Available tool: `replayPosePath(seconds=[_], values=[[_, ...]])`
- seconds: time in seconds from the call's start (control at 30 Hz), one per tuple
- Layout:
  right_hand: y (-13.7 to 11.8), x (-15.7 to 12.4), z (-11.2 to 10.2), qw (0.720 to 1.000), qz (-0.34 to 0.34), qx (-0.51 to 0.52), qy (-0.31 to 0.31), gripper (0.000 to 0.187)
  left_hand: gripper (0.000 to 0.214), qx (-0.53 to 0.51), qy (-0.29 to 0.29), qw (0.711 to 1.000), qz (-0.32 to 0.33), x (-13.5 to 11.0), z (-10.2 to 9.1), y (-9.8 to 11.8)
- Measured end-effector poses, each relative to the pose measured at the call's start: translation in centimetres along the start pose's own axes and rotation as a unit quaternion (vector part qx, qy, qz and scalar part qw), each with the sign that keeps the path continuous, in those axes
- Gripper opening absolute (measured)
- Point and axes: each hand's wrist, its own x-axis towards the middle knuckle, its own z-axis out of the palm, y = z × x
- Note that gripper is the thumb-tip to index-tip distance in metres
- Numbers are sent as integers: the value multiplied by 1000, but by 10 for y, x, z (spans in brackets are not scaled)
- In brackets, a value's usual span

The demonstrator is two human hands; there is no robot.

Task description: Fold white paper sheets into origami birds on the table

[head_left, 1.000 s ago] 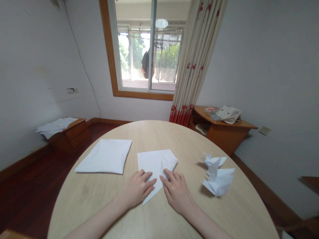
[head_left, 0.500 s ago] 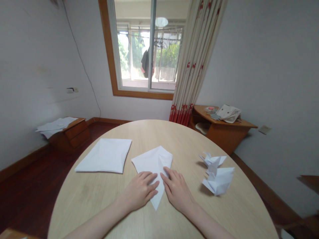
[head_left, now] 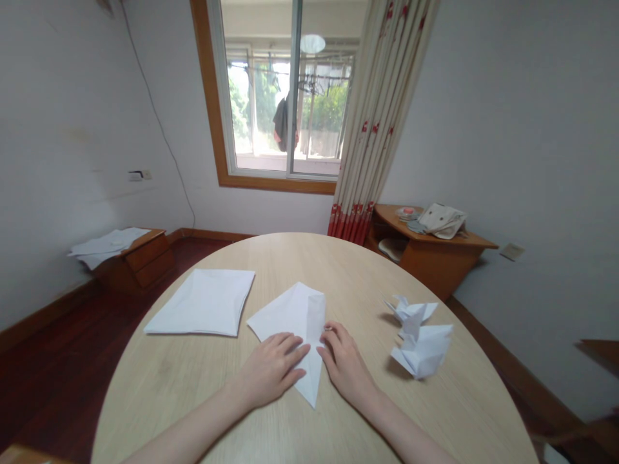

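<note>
- Folded white paper [head_left: 278, 314] lies midway between the left and right edges of the round table [head_left: 300, 254].
- Left hand [head_left: 275, 370] rests on it, fingers loosely spread.
- Right hand [head_left: 345, 361], fingers bent, touches its right side; cannot tell whether it pinches.
- Paper figures [head_left: 430, 353] stand near the right edge, white sheets [head_left: 206, 303] near the left.

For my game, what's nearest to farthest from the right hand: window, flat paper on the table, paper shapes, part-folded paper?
1. Part-folded paper, at the right hand
2. Paper shapes, right side
3. Flat paper, left side
4. Window, beyond the table
</note>
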Motion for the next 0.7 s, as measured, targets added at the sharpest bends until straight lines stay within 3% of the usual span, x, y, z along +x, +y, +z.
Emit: replayPosePath(seconds=[0.3, 0.7], values=[[-4, 1, -5, 998, 7, -59, -34, 9, 38, -4, -15, 1000, -7, -1, 1, -1], [13, 7, -7, 993, 57, -67, -78, 19, 38, -8, -27, 1000, -9, -1, 4, -4]])
